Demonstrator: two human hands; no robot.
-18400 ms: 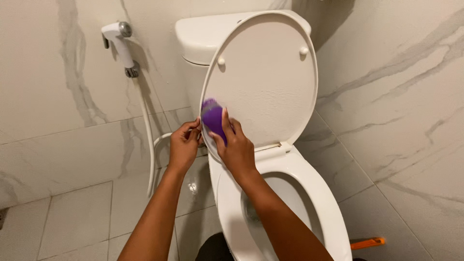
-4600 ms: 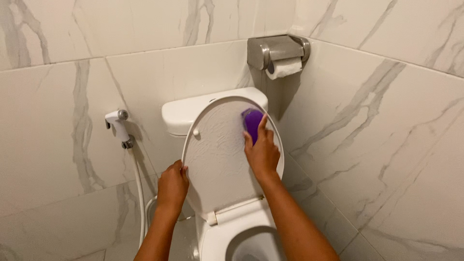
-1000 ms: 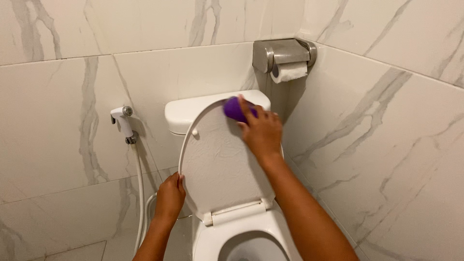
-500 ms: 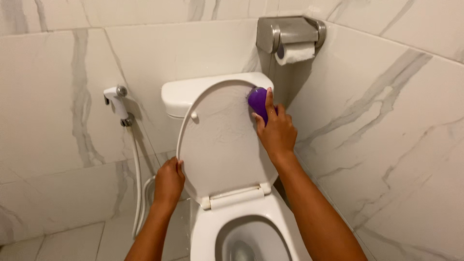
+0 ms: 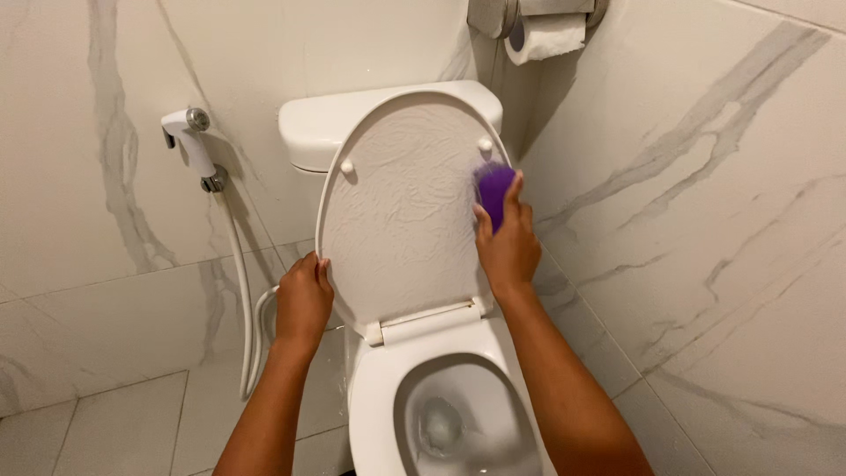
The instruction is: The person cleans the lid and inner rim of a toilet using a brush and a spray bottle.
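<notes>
A white toilet stands in front of me with its lid raised upright and streaked with suds. My right hand grips a purple sponge and presses it against the lid's right edge, just below a small bumper. My left hand holds the lid's lower left edge, fingers wrapped around the rim. Below the lid the open bowl shows water at the bottom.
The white cistern sits behind the lid. A bidet sprayer hangs on the left marble wall, its hose looping down to the floor. A toilet paper holder is mounted at the top right. A marble wall stands close on the right.
My right hand has slid the purple sponge down the lid's right edge from the top. The camera has tilted lower, showing more of the bowl. My left hand keeps its hold.
</notes>
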